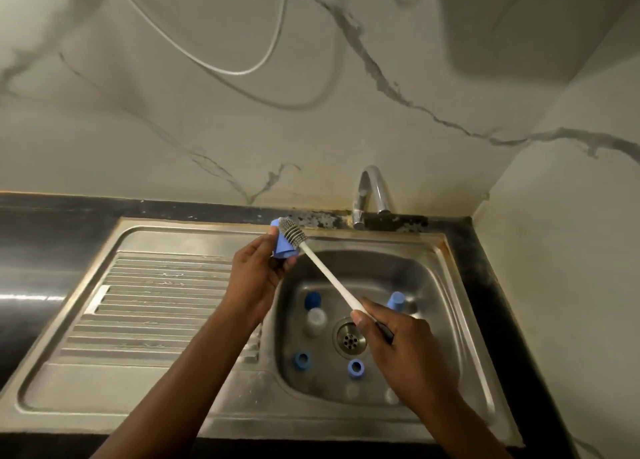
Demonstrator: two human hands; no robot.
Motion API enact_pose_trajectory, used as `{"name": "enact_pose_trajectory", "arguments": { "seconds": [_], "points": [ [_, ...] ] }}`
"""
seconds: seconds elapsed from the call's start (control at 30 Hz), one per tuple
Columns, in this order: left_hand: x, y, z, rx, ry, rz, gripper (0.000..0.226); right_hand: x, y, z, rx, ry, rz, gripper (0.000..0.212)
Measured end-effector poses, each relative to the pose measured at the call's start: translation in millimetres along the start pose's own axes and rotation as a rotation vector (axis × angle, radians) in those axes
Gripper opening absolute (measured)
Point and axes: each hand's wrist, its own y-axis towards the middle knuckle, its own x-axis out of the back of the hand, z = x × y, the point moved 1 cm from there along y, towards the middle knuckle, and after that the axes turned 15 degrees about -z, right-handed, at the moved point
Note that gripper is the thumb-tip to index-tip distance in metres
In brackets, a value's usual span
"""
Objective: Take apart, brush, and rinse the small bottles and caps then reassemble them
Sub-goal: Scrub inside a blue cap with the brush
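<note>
Two bare hands are raised above a stainless-steel sink that is set in a black bench. The left hand grips a small light-blue cylindrical plastic piece, with the fingers curled around it, over the back edge of the sink. I cannot tell if it is a bottle or a cap. The right hand closes its fingers around the lower end of a long brush with white handle and grey bristle head. The head touches the upper side of the light-blue piece.

In the basin, around the round metal drain, lie loose parts. A dark-blue cap is on the left, and a whitish small bottle is just beside it. Another light-blue part is on the right, partly hidden behind the right hand. Two blue ring-shaped caps are nearer, with their openings up. A curved chrome tap stands behind the basin.
</note>
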Motion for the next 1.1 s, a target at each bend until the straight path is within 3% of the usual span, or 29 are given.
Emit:
{"name": "enact_pose_trajectory", "arguments": {
  "seconds": [0.07, 0.3, 0.43, 0.53, 0.8, 1.1],
  "points": [
    [-1, -6, 3, -0.012, -0.010, 0.007, 0.040, -6, 7, 7, -0.016, -0.002, -0.010, 0.023],
    [-1, -8, -6, 0.003, -0.055, -0.058, 0.033, -16, 25, 25, 0.032, -0.031, 0.001, 0.040],
    [2, 5, -26, 0.006, -0.200, -0.123, 0.029, -14, 19, 21, 0.009, -0.006, 0.059, 0.023],
    [3, 7, -30, 0.038, -0.267, -0.144, 0.033, -10, 13, 20, 0.029, 0.006, 0.055, 0.023],
    [-2, -11, -5, 0.123, -0.225, -0.090, 0.045, -13, 34, 29, -0.018, -0.050, 0.026, 0.048],
    [-2, -1, -31, 0.074, -0.132, -0.031, 0.039, -12, 36, 30, -0.005, -0.038, 0.031, 0.044]
  ]
}}
